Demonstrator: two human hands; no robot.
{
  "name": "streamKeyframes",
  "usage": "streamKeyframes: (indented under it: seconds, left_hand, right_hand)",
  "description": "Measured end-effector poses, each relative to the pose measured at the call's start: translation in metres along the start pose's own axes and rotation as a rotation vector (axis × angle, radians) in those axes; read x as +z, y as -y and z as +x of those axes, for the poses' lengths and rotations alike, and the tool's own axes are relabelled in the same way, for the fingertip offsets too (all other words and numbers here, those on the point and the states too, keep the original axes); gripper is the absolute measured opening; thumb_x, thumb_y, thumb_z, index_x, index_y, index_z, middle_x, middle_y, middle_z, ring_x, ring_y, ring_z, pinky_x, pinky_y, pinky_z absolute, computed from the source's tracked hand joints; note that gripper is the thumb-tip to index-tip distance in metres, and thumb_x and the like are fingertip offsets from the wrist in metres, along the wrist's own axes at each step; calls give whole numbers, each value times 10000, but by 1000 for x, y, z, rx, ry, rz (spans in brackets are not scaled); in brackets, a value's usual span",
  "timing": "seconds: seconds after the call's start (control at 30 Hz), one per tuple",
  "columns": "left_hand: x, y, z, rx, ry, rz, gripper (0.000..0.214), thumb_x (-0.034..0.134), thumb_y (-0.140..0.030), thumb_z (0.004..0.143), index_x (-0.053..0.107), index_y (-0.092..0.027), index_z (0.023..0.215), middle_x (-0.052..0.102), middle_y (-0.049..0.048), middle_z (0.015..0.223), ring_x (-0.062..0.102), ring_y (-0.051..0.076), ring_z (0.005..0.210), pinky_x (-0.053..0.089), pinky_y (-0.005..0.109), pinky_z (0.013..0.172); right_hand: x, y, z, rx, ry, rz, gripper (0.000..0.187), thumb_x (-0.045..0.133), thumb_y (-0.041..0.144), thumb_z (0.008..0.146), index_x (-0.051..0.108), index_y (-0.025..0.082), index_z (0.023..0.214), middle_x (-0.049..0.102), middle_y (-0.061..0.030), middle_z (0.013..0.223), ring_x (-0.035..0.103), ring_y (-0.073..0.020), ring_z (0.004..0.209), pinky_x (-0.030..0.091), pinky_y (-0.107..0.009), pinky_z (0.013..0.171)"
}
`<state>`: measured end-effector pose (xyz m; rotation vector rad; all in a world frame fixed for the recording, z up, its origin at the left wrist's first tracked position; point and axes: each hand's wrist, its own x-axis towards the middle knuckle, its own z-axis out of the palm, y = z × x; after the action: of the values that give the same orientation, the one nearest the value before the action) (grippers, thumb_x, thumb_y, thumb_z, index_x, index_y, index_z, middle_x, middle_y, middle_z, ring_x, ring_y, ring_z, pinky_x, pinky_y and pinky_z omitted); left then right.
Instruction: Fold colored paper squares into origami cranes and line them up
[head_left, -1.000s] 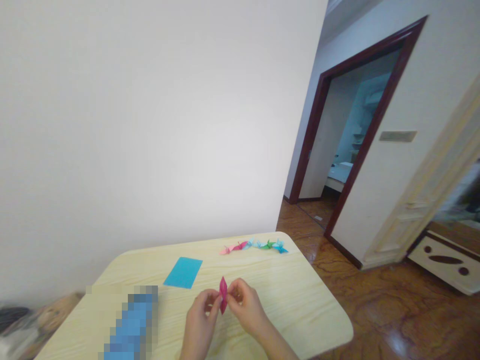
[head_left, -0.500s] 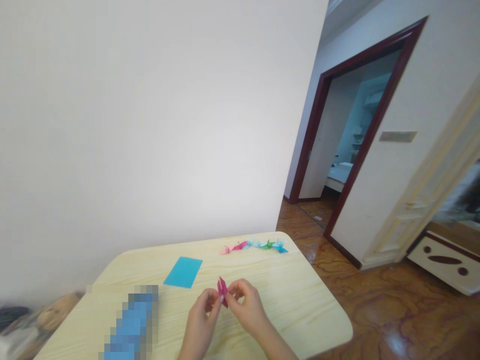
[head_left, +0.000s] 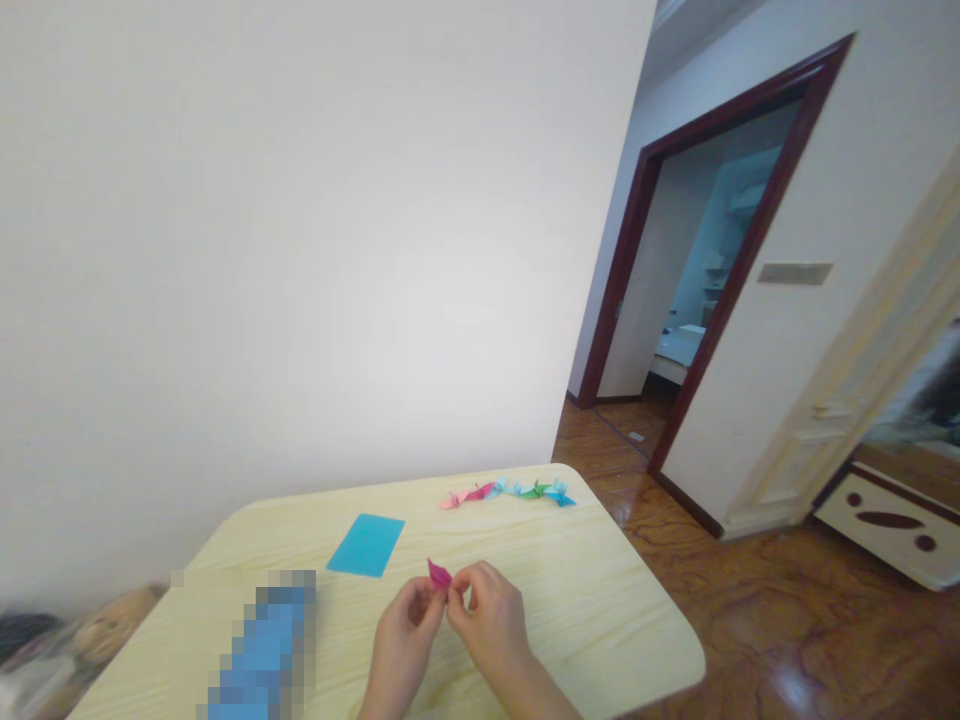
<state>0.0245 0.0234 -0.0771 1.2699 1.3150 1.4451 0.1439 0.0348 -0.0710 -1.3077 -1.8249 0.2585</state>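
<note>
Pinching a small folded magenta paper origami piece (head_left: 439, 575) between the left hand (head_left: 403, 640) and right hand (head_left: 491, 620), both closed on it, its point now tipped leftward above the pale wooden bench (head_left: 600, 610).

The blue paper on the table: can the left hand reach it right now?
Probably yes. The blue paper lies just ahead of the left hand, with nothing between them on the table. But that hand is pinching the pink folded paper with the right hand, so it would likely let go first.
</note>
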Motion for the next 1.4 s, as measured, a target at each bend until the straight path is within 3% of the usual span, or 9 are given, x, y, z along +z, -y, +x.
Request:
streamKeyframes:
  seconds: [0.2, 0.53, 0.77, 0.9, 1.0, 1.17, 1.4]
  left_hand:
    - [-4, 1, 4, -21, -9, -65, 227, 642, -400, 639, 640, -177, 680, 692, 21, 625, 655, 204, 606, 523, 283, 574]
    - [-5, -2, 0, -121, -45, -137, 308, 701, -398, 564, 712, -169, 770, 753, 51, 784, 692, 241, 730, 559, 324, 698]
    - [-5, -12, 0, -106, -97, -105, 290, 723, -411, 536, 707, -166, 689, 749, 57, 722, 687, 258, 730, 553, 343, 722]
    - [-8, -11, 1, -90, -58, -146, 309, 718, -414, 571, 710, -145, 723, 742, 68, 728, 679, 249, 727, 549, 338, 709]
    - [-8, -11, 1, -99, -39, -194, 321, 703, -425, 601, 710, -144, 756, 741, 67, 753, 677, 246, 743, 547, 350, 724]
    - [-6, -17, 1, -35, -32, -165, 289, 698, -425, 594, 705, -165, 722, 732, 47, 721, 673, 237, 726, 548, 345, 718]
    - [-2, -23, -1, -35, -100, -164, 297, 701, -440, 559, 673, -170, 679, 705, 28, 652, 652, 205, 624, 545, 301, 601]
  right_hand:
    - [-3, -1, -3, -161, 8, 111, 127, 538, 106, 735, 611, 205, 770, 612, 0, 699, 550, -132, 641, 413, -211, 595]
    - [-5, 2, 1, -119, -24, 173, 165, 525, 99, 725, 638, 199, 792, 647, -8, 728, 539, -113, 530, 454, -215, 558]
    - [-13, 5, 1, -267, 51, 71, 212, 500, 109, 782, 652, 217, 882, 658, -47, 796, 590, -172, 746, 458, -267, 677]
    - [-20, 8, 2, -316, 98, 94, 255, 482, 102, 797, 631, 230, 959, 656, -49, 882, 586, -174, 813, 448, -280, 729]
    - [-23, 11, 3, -284, 116, 139, 219, 496, 114, 796, 619, 228, 938, 655, -31, 866, 583, -163, 791, 441, -273, 728]
    - [-20, 15, 5, -84, 60, 202, 181, 580, 160, 749, 580, 190, 927, 610, -1, 726, 549, -133, 625, 439, -239, 623]
    - [-20, 17, 9, -114, 40, 198, 78, 562, 159, 779, 624, 201, 803, 584, -14, 745, 550, -146, 725, 414, -244, 662]
